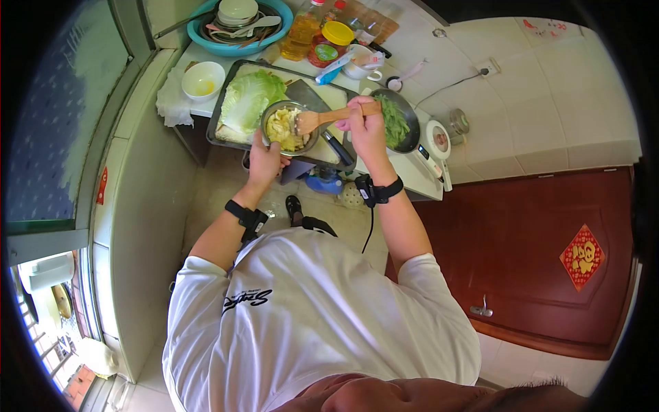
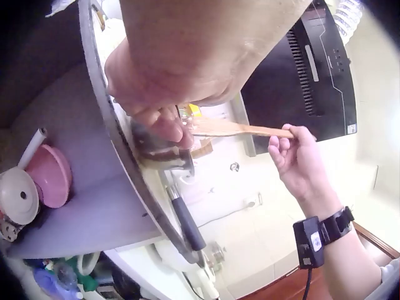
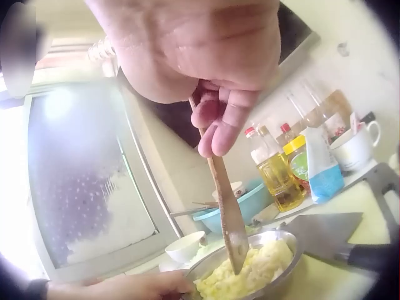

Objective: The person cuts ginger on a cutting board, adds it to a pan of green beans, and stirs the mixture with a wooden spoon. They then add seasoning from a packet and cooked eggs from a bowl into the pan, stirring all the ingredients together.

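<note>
A metal bowl (image 3: pixel 294 257) holds a lumpy yellow-and-white mixture (image 1: pixel 283 129) that looks like egg. My left hand (image 1: pixel 266 163) grips the bowl at its near side, thumb at the rim. In my right hand (image 1: pixel 365 128) is a wooden spatula (image 1: pixel 321 121), held by its handle, with its blade tip in the mixture. Behind the bowl, on a cutting board (image 1: pixel 334 98) with a dark rim, lies a cleaver (image 3: pixel 328 232), its black handle toward my right. Large pale green cabbage leaves (image 1: pixel 248 98) lie on the board, left of the bowl.
Right of the board, a dark pan (image 1: pixel 413 123) holds green vegetables. A white bowl (image 1: pixel 204 81) with yellow residue stands at the left. Farther back are a blue basin (image 1: pixel 283 34) of dishes, an oil bottle (image 1: pixel 300 36), a yellow-lidded jar (image 1: pixel 328 49) and a white mug (image 1: pixel 357 66).
</note>
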The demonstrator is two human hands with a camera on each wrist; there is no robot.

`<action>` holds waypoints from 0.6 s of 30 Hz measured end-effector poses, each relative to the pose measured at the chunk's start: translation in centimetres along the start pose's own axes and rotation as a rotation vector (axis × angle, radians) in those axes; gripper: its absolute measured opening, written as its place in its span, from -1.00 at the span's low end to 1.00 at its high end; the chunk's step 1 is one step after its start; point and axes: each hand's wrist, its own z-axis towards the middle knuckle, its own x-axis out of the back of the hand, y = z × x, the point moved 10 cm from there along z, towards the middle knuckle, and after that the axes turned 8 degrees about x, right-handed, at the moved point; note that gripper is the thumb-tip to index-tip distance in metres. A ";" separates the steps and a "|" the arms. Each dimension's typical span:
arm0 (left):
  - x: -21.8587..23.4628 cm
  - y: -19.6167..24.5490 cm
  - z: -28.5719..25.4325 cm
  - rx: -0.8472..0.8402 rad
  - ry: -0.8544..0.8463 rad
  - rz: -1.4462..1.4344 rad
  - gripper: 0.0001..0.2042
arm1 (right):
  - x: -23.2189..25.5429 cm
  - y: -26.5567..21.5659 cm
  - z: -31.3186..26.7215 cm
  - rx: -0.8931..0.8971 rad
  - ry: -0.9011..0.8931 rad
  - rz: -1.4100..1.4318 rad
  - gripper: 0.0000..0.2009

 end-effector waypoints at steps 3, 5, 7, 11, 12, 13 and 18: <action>-0.1 0.6 -0.3 0.013 0.021 0.087 -0.40 | 3.3 0.0 -1.1 -0.010 0.054 0.094 -0.82; -1.6 2.9 -1.4 -0.039 -0.021 0.116 -0.42 | 6.6 -0.6 -2.0 -0.037 0.122 0.247 -0.82; -3.9 4.7 -1.8 -0.048 -0.066 0.146 -0.43 | 10.8 -1.4 -3.3 -0.038 0.177 0.228 -0.78; -10.9 7.0 -0.4 -0.086 -0.138 0.290 -0.47 | 22.8 -0.6 -6.7 0.070 0.449 0.249 -0.72; -13.6 8.0 0.0 -0.132 -0.173 0.342 -0.49 | 26.0 0.2 -8.0 0.087 0.553 0.264 -0.71; -16.3 8.4 0.4 -0.137 -0.185 0.360 -0.49 | 28.4 1.3 -8.9 0.090 0.574 0.270 -0.71; -32.2 5.7 6.3 -0.454 -0.073 1.201 -0.56 | 38.0 9.4 -14.7 -0.033 0.696 0.270 -0.71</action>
